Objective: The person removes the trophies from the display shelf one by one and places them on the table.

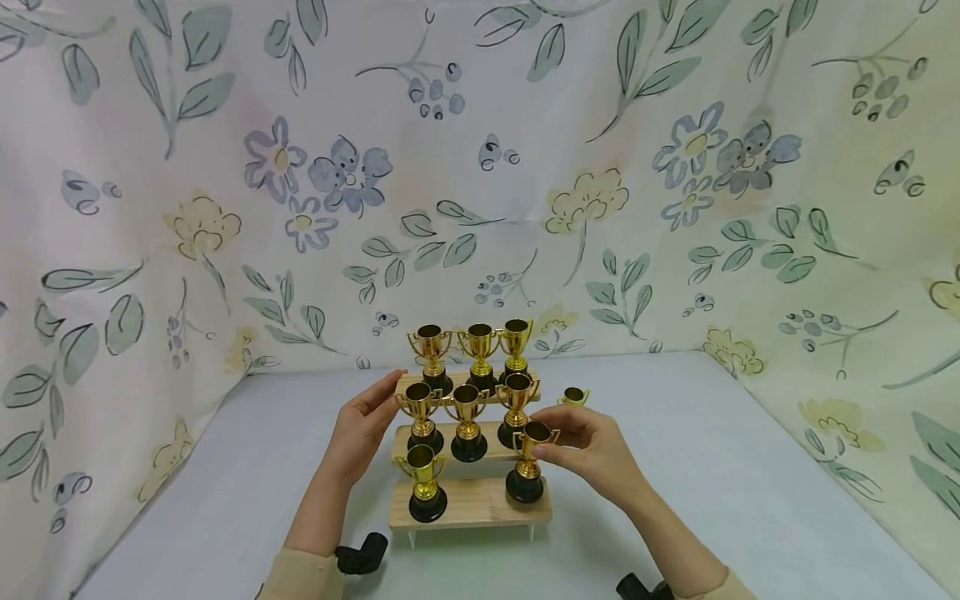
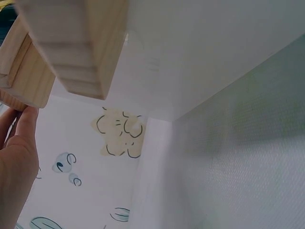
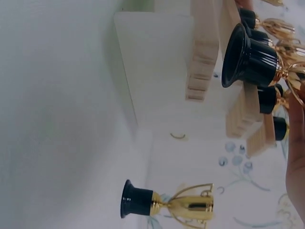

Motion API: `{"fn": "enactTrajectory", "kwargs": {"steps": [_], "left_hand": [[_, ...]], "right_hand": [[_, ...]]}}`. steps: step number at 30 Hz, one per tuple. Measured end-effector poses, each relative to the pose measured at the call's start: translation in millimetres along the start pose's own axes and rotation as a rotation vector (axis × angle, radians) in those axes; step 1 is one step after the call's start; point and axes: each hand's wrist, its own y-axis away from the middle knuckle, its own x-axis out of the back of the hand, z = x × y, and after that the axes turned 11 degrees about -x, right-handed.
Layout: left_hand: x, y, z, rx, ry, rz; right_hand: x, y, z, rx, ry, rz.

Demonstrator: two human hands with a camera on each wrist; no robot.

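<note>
My right hand (image 1: 592, 450) pinches a small gold trophy cup (image 1: 531, 450) with a black base at the right end of the lowest step of a wooden stand (image 1: 480, 504). In the right wrist view, this trophy's base (image 3: 252, 57) is tilted and appears slightly off the board. My left hand (image 1: 360, 429) touches the left end of the stand's upper part with its fingers fairly straight; in the left wrist view its fingertips (image 2: 28, 121) meet a board's end. At the lowest step's left end stands another trophy (image 1: 424, 483).
Three trophies stand on the top step, including one at its left (image 1: 431, 354), and three on the middle step, including a central one (image 1: 468, 417). Another trophy (image 3: 190, 205) stands on the white table (image 1: 225, 500), right of the stand. Floral cloth (image 1: 480, 233) hangs behind.
</note>
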Motion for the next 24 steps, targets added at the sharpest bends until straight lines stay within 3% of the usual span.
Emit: {"fn": "enactTrajectory", "kwargs": {"steps": [10,24], "left_hand": [[-1.9,-0.3,0.9,0.015,0.002,0.023],[-0.8,-0.2,0.2,0.006,0.006,0.014]], "right_hand": [[10,1,2,-0.01,0.003,-0.031],[29,-1,8,0.018,0.039,0.007]]}}
